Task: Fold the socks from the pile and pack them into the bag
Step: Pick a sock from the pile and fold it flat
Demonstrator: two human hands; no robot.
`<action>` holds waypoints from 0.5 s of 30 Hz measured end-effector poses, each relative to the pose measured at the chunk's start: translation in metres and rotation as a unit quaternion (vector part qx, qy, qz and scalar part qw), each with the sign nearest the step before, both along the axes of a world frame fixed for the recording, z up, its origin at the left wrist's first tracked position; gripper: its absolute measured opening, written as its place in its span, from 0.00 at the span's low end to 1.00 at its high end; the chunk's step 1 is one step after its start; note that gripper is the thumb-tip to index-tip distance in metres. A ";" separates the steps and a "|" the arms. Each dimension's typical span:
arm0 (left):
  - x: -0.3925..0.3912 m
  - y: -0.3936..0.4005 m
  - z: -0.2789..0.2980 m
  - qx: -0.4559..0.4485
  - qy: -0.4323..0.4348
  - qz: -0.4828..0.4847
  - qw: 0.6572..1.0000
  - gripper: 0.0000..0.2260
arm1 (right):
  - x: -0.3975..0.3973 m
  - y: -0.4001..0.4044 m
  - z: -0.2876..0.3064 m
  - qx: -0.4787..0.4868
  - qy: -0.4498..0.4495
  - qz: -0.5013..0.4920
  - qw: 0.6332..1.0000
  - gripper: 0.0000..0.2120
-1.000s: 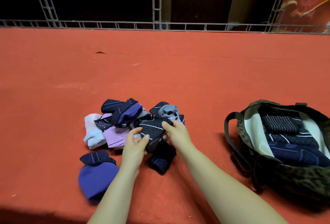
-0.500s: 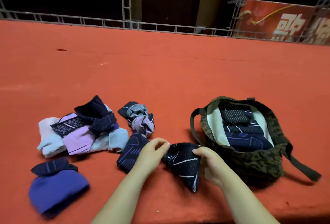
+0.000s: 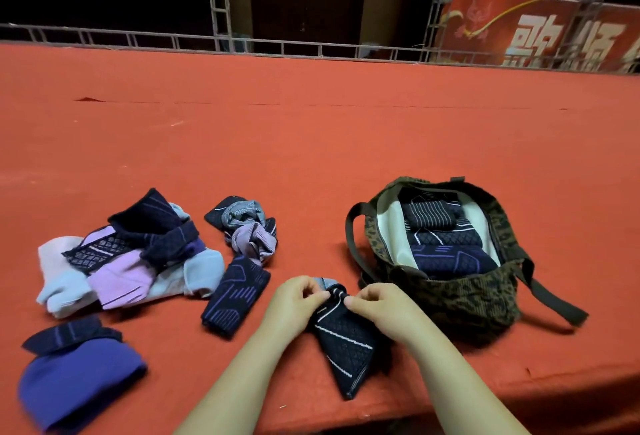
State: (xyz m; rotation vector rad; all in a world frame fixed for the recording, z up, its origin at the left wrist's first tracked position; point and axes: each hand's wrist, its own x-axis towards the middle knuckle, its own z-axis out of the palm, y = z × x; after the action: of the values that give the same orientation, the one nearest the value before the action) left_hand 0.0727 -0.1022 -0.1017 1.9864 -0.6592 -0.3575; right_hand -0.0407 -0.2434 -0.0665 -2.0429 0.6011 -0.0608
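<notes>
1. Purple sock (image 3: 79, 375): one, lying apart at front left.
2. Sock pile (image 3: 131, 254): mixed pale and navy socks; count cannot be told.
3. Left hand (image 3: 294, 303) and right hand (image 3: 384, 310): each pinches the top edge of one dark sock (image 3: 343, 341), between pile and bag.
4. Bag (image 3: 460, 299): one, open, folded navy socks inside.
5. Red banner (image 3: 540, 32): large pale characters, not legible.

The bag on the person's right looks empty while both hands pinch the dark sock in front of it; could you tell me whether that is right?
Not quite: the bag is not empty. The head view shows several folded dark socks already packed inside it. The rest holds: the left hand and right hand both pinch the dark sock in front of the bag.
</notes>
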 end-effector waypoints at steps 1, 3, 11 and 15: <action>-0.001 0.001 0.001 -0.018 0.035 0.001 0.999 0.11 | 0.003 0.003 -0.001 -0.036 -0.003 0.006 0.999 0.11; -0.002 0.006 0.005 -0.052 0.115 0.017 0.992 0.08 | 0.009 0.009 -0.003 -0.068 -0.027 0.013 0.997 0.09; 0.003 0.042 0.015 -0.275 0.471 0.101 0.832 0.14 | 0.008 0.010 -0.011 0.045 -0.095 0.012 0.994 0.10; 0.002 0.049 0.014 -0.304 0.525 0.066 0.792 0.15 | 0.004 0.007 -0.016 0.088 -0.085 0.024 0.992 0.09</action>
State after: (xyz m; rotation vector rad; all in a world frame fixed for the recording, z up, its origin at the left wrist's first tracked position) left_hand 0.0748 -0.0531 -0.0878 0.9479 0.1085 -0.9292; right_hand -0.0364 -0.2368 -0.0824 -1.8583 0.4356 -0.1475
